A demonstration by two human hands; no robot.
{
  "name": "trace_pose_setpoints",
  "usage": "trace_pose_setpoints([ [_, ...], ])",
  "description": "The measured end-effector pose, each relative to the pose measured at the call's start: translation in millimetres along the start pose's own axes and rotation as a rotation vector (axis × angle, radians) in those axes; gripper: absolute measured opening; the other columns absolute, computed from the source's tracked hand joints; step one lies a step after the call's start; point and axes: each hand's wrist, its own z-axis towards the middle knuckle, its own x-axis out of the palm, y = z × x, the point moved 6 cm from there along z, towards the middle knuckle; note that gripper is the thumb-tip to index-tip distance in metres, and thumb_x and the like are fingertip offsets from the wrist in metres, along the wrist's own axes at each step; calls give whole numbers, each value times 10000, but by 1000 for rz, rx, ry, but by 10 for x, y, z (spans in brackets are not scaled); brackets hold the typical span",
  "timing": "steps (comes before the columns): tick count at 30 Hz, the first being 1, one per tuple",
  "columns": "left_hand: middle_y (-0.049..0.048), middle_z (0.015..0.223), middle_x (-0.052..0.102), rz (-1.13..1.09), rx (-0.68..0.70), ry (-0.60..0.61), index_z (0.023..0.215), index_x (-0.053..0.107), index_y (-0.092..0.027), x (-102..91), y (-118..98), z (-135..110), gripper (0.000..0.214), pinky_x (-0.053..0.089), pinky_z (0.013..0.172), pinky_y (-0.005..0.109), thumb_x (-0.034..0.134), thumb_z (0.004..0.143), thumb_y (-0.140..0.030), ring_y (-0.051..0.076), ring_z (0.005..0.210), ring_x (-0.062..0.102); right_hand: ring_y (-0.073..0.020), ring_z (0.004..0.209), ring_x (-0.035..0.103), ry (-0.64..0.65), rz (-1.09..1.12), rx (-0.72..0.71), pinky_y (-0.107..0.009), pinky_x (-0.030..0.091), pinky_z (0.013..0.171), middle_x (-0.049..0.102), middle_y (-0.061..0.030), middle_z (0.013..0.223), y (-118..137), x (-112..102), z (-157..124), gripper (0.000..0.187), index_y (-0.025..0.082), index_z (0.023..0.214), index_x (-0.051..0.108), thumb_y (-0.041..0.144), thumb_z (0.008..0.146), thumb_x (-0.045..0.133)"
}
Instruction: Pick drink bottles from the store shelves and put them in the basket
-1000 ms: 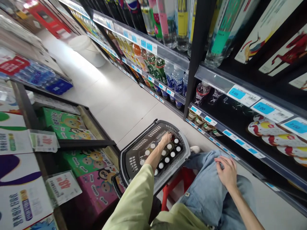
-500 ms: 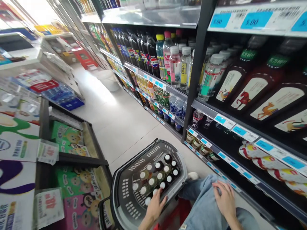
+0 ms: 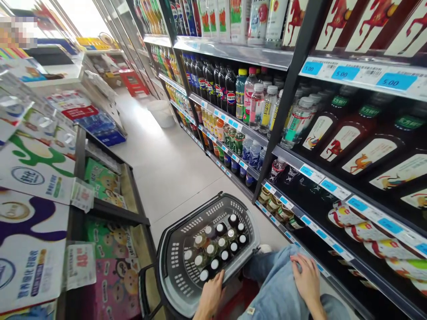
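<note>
A grey shopping basket [image 3: 173,262] stands on the floor in front of me, filled with several small white-capped bottles [image 3: 216,244]. My left hand [image 3: 211,293] rests on the basket's near rim beside the nearest bottles, fingers curled over the edge, holding no bottle that I can see. My right hand [image 3: 305,278] lies flat on my blue-jeans knee [image 3: 276,289], fingers stretched out and empty. A red stool [image 3: 240,302] shows beneath me.
A dark drinks shelf [image 3: 283,153] with blue price tags runs along the right, with dark bottles and water bottles [image 3: 256,104]. Boxed goods on a rack [image 3: 100,209] fill the left. A pale tiled aisle [image 3: 167,164] leads away to a white bucket [image 3: 162,111].
My left hand has drawn back from the bottles at the basket's far side to its near rim. The view has tilted upward, showing more shelves. The right hand stays on my knee.
</note>
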Motion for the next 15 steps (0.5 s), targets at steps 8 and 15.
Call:
trace_pose_setpoints([
  [8, 147, 1615, 571, -38, 21, -67, 1629, 482, -256, -171, -251, 221, 671, 519, 1105, 435, 539, 961, -231, 329, 1294, 701, -374, 1115, 737, 48, 24, 24, -666, 398, 1162, 825, -115, 1090, -57, -11, -57, 366, 251, 961, 834, 440, 998, 523],
  [15, 155, 1587, 593, -23, 3, -127, 1629, 446, -193, -348, -378, 479, 605, 513, 1076, 366, 519, 1031, -250, 265, 1276, 706, -368, 1167, 711, 76, 21, 94, -650, 360, 1192, 817, -135, 1117, -238, -33, -168, 428, 234, 975, 838, 478, 1003, 488],
])
